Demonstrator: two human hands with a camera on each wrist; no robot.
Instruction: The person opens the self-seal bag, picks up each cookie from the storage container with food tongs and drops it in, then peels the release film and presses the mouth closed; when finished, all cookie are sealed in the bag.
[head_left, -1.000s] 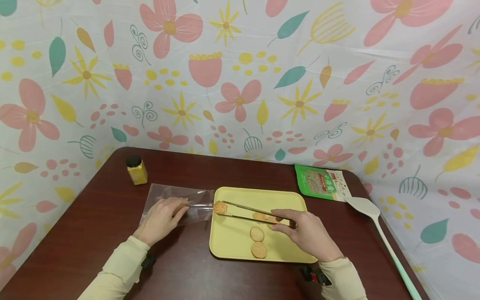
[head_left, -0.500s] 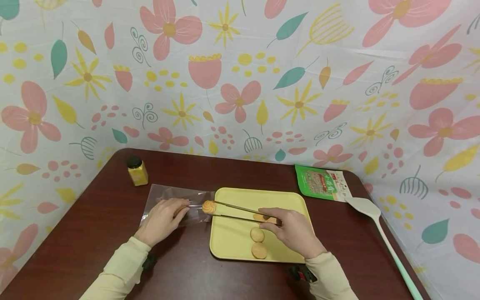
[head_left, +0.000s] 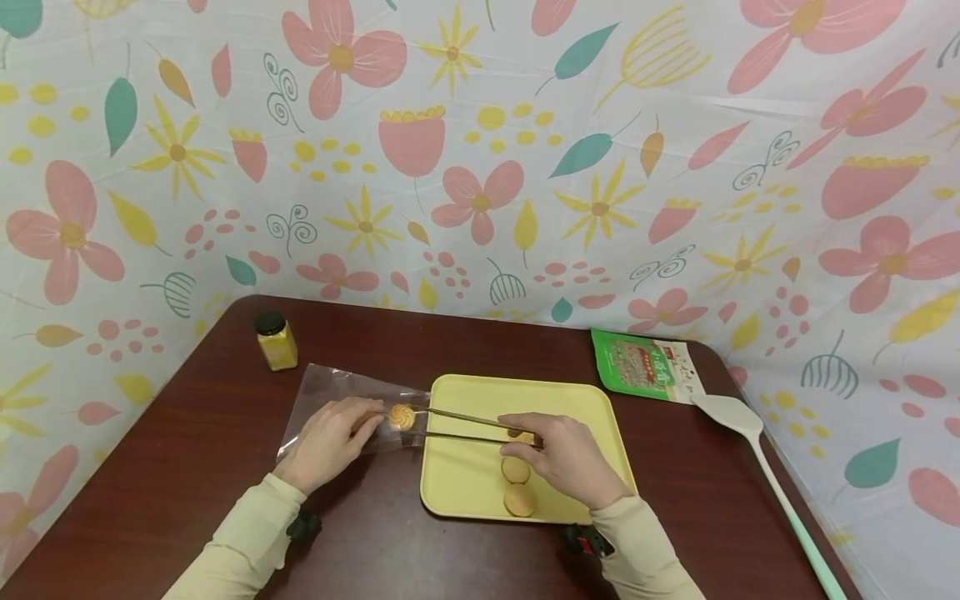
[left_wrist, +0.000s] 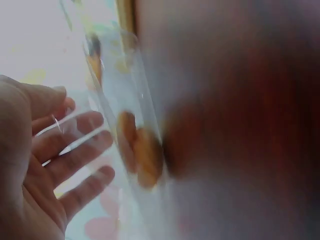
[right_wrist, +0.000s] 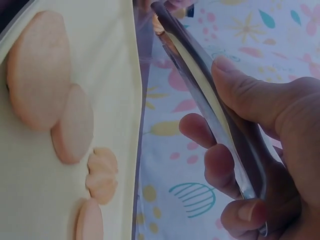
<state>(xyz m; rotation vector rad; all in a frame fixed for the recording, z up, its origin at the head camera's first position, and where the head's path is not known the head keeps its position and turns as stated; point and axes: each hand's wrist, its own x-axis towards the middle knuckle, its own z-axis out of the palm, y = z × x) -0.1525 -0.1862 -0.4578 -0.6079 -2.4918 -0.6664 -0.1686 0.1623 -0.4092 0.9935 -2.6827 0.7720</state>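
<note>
My left hand (head_left: 330,437) pinches the edge of a clear plastic bag (head_left: 324,385) between thumb and forefinger, its other fingers spread in the left wrist view. Several brown cookies (left_wrist: 148,157) show through the film there. My right hand (head_left: 566,454) grips metal tongs (head_left: 468,438) that reach left over the tray rim. A swirl cookie (head_left: 401,417) lies at the tongs' tips, at the bag's mouth beside the left fingers. On the yellow tray (head_left: 450,492) lie flat round cookies (head_left: 519,500); the right hand and tongs partly cover others.
A yellow jar with a black lid (head_left: 277,342) stands at the back left. A green packet (head_left: 641,367) lies at the back right. A long-handled spatula (head_left: 780,475) lies along the right table edge. A floral cloth (head_left: 480,200) hangs behind the table.
My right hand has moved left, carrying the swirl cookie in the tongs from the tray's left rim to the bag's mouth. The left hand has stayed almost where it was.
</note>
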